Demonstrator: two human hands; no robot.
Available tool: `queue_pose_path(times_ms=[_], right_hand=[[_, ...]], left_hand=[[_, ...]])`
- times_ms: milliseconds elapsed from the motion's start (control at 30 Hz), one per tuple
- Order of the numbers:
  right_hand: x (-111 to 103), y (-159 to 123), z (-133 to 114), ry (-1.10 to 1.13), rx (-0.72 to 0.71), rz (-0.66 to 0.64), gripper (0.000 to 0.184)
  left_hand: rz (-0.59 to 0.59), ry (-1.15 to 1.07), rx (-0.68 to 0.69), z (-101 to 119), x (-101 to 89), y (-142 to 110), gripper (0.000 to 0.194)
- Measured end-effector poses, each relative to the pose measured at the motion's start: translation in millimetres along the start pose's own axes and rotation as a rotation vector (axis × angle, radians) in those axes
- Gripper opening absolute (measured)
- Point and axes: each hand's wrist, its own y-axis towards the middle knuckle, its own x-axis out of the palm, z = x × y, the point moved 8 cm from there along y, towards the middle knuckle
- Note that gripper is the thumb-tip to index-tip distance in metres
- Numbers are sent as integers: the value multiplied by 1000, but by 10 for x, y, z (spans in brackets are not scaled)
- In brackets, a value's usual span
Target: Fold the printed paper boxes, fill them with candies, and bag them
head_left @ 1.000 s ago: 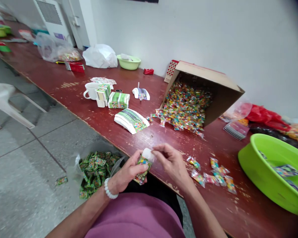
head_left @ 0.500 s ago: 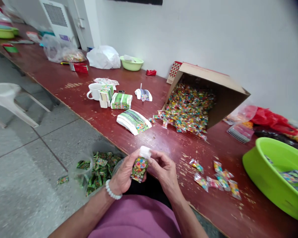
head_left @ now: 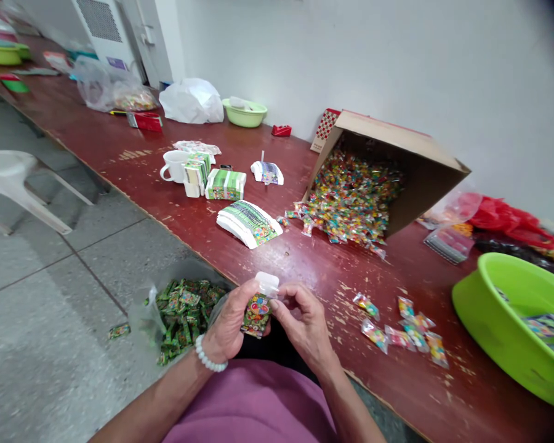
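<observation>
My left hand (head_left: pixel 233 323) is closed round a small green printed candy box (head_left: pixel 257 314), held upright above my lap. Its white top flap (head_left: pixel 268 280) stands up, so the top end is unclosed. At that mouth, the thumb and forefinger of my right hand (head_left: pixel 305 320) pinch a bit of clear wrapper (head_left: pixel 273 291); what lies inside the box is hidden. Just beyond my hands, a fanned stack of flat green cartons (head_left: pixel 249 223) lies on the table. Several wrapped candies (head_left: pixel 399 338) are scattered to the right of my right hand.
A tipped cardboard box (head_left: pixel 397 138) spills wrapped candies (head_left: pixel 351 197) onto the red table (head_left: pixel 175 231). A green basin (head_left: pixel 484 344) stands at right. Bundled cartons (head_left: pixel 226 185) and a white mug (head_left: pixel 173 166) stand farther back. Below left, a plastic bag holds filled green boxes (head_left: pixel 184 314); a white stool (head_left: pixel 13 166) stands beyond.
My right fingers have shifted slightly at the box's mouth, where a clear wrapper edge now shows. The left hand keeps its hold. The view has tilted a little.
</observation>
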Motion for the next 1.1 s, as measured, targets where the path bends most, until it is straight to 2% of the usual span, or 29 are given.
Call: queue_pose_path(times_ms=[100,167,333,400,467,567,600,700,800,867,900,1000,1033,1100], right_hand=[[-53,-22,-22,-54,-18,86,32],[-69,-14,-83,-109,-70,86,40],[42,69,-178,-139,-134,-248,18],[76,78,-162,-141,-125,-319,16],[44,87,-112,-131,-94,-222,21],[-55,49,-33,-86,-64,44,37],[-50,33,-19,-77,-68,70,35],[37,36,-34,-99,-107,-57,16],[81,81,-32,-159,-97,-226,10],[97,101,4,-128,-52,-278,7],[84,109,28,-90,-25,-247,9],[-15,86,111,3,41,2,26],[-23,61,130,22,49,55,25],[19,25,153,73,56,57,13]], left_hand=[[29,-39,-54,-43,-22,-7,34],[18,-38,-54,-45,-15,-18,35],[-25,48,-15,-45,3,-49,38],[-46,60,-28,-64,13,-45,41],[-55,54,-25,-59,13,-29,42],[-56,44,-23,-44,5,-5,43],[-58,41,-29,-48,5,-2,44],[-58,64,-48,-77,9,-7,46],[-56,113,-61,-114,20,-12,48],[-57,106,-63,-123,30,-3,47],[-52,82,-63,-120,30,4,45],[-19,-16,-73,-106,5,27,39],[-7,-42,-72,-100,-6,31,37],[12,-59,-58,-87,-24,30,35]])
